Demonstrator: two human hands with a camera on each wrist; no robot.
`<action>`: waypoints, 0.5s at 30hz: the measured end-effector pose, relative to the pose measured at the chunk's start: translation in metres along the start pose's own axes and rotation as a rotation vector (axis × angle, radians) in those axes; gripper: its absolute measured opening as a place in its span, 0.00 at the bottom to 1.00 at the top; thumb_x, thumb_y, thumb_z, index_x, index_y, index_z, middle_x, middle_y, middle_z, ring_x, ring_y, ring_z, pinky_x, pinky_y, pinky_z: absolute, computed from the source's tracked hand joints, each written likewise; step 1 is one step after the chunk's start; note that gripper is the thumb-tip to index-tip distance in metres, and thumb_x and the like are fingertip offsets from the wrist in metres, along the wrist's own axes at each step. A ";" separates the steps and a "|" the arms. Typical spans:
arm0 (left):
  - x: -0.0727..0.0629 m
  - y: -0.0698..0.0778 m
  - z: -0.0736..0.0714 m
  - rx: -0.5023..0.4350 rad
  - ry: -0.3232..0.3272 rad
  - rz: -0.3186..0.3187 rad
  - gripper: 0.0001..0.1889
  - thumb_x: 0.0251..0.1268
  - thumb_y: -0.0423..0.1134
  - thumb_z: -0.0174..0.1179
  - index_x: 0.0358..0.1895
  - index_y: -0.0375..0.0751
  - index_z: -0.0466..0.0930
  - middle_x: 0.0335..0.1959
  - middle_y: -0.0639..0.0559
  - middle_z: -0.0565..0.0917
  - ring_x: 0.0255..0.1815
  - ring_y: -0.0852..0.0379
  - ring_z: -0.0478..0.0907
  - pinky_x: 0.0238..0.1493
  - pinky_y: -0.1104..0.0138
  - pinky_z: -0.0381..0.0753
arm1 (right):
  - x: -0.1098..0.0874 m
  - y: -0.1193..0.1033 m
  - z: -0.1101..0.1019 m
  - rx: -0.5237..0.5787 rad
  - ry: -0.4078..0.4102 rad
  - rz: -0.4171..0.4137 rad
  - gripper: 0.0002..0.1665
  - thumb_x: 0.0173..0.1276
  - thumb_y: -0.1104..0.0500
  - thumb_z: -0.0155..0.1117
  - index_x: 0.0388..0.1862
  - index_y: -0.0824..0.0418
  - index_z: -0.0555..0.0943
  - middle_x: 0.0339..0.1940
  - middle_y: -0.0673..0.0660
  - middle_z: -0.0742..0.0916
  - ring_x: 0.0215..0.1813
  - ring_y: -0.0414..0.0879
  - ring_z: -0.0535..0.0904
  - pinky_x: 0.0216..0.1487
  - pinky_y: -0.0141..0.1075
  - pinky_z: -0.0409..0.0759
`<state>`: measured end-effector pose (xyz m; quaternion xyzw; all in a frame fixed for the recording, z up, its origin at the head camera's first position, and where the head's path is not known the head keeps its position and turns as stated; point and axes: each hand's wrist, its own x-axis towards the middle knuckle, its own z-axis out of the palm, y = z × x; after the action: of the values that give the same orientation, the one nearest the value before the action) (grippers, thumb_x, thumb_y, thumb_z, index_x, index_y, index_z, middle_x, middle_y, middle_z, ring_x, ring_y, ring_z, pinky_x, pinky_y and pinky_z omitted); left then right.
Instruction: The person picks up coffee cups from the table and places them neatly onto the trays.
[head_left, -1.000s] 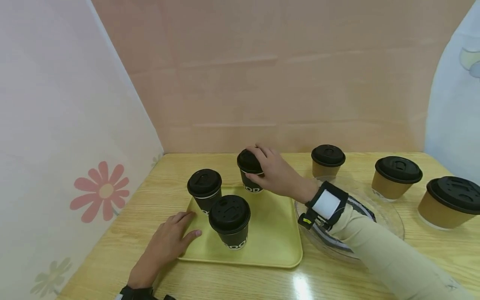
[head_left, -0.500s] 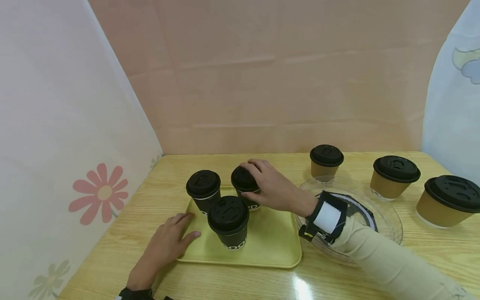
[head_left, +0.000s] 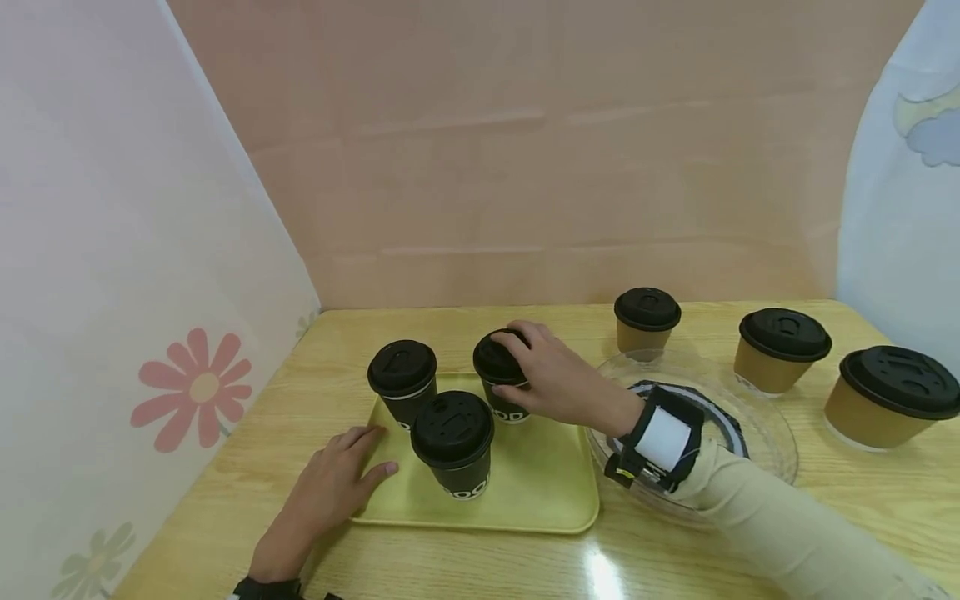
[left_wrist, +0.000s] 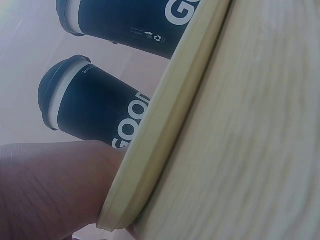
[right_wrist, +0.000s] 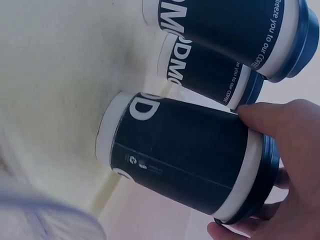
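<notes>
My right hand (head_left: 558, 379) grips a black paper coffee cup (right_wrist: 175, 152) from above, fingers and thumb curled round its black lid. The cup is upright at the back of the yellow tray (head_left: 540, 492). Two more black lidded cups are on the tray: a front cup (head_left: 453, 446) and a back-left cup (head_left: 403, 379). The left hand (head_left: 330, 483) rests at the tray's left edge, fingers spread and thumb over the rim. In the left wrist view, part of that hand touches the tray's rim (left_wrist: 150, 150) beside the cups.
Right of the tray lies a clear round plastic plate (head_left: 772, 442) with a dark-and-white pattern, partly under my right wrist. Three brown lidded cups stand beyond it: one at the back (head_left: 647, 321), one farther right (head_left: 780, 350) and one at far right (head_left: 888, 396).
My right hand has brought its cup forward and down onto the tray's back part, then slightly right. The left hand has stayed at the tray's edge.
</notes>
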<state>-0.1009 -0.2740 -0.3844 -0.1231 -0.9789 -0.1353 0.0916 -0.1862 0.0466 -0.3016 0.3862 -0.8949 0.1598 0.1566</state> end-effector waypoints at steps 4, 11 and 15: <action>-0.001 0.000 0.000 -0.007 -0.007 -0.006 0.29 0.64 0.52 0.62 0.63 0.40 0.75 0.59 0.45 0.80 0.60 0.41 0.77 0.55 0.44 0.77 | -0.003 0.002 -0.008 0.040 -0.056 0.042 0.42 0.65 0.40 0.65 0.71 0.59 0.66 0.70 0.66 0.70 0.69 0.62 0.69 0.64 0.55 0.74; -0.001 -0.001 0.001 0.003 0.021 0.022 0.29 0.64 0.52 0.63 0.63 0.38 0.75 0.58 0.44 0.80 0.60 0.41 0.77 0.55 0.45 0.77 | -0.010 0.037 -0.045 0.033 0.034 0.156 0.39 0.70 0.44 0.61 0.72 0.62 0.64 0.71 0.67 0.68 0.69 0.65 0.68 0.62 0.59 0.73; -0.001 -0.002 0.001 0.000 0.025 0.027 0.29 0.64 0.52 0.63 0.63 0.38 0.75 0.58 0.44 0.80 0.60 0.41 0.77 0.55 0.45 0.77 | -0.020 0.073 -0.063 -0.055 0.047 0.272 0.37 0.71 0.49 0.62 0.71 0.66 0.64 0.70 0.72 0.68 0.68 0.70 0.65 0.64 0.64 0.66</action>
<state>-0.1011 -0.2758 -0.3863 -0.1344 -0.9759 -0.1355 0.1056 -0.2174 0.1325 -0.2649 0.2530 -0.9391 0.1639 0.1652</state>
